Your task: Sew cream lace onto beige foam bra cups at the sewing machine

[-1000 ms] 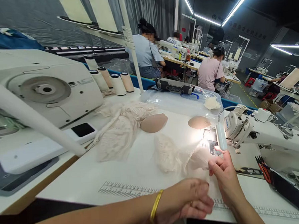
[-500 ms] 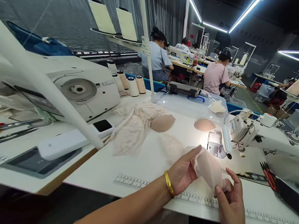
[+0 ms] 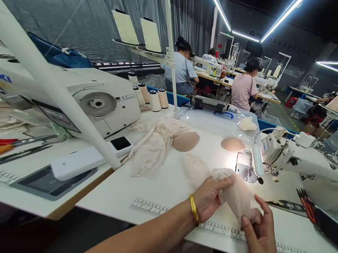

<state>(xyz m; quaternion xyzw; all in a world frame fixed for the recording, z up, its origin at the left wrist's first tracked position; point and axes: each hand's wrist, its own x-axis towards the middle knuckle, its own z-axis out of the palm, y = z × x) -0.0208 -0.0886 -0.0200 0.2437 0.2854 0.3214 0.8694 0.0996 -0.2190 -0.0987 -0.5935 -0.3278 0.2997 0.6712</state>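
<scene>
A pale pink bra cup cover (image 3: 237,194) of thin fabric, with a lace edge at its top left, is stretched between my hands above the white table. My left hand (image 3: 211,198), with a gold bracelet at the wrist, pinches its upper left edge under the thumb. Its lower tip is pinched between thumb and finger of my right hand (image 3: 259,227), whose index finger sticks out. Beyond lie two beige foam bra cups, one on the left (image 3: 186,141) and one on the right (image 3: 232,144). A sheer lace piece (image 3: 196,168) lies flat near my left hand.
A sewing machine (image 3: 289,154) with a lit lamp stands at the right, with red-handled snips (image 3: 307,206) beside it. Gathered lace fabric (image 3: 151,150), thread cones (image 3: 155,100) and another machine (image 3: 99,101) are at the left. Co-workers (image 3: 243,86) sit beyond a plastic tray (image 3: 182,113).
My left thumb has shifted down over the edge of the cup cover, and more lace now shows above it. My right hand keeps its pinch. The view has moved slightly.
</scene>
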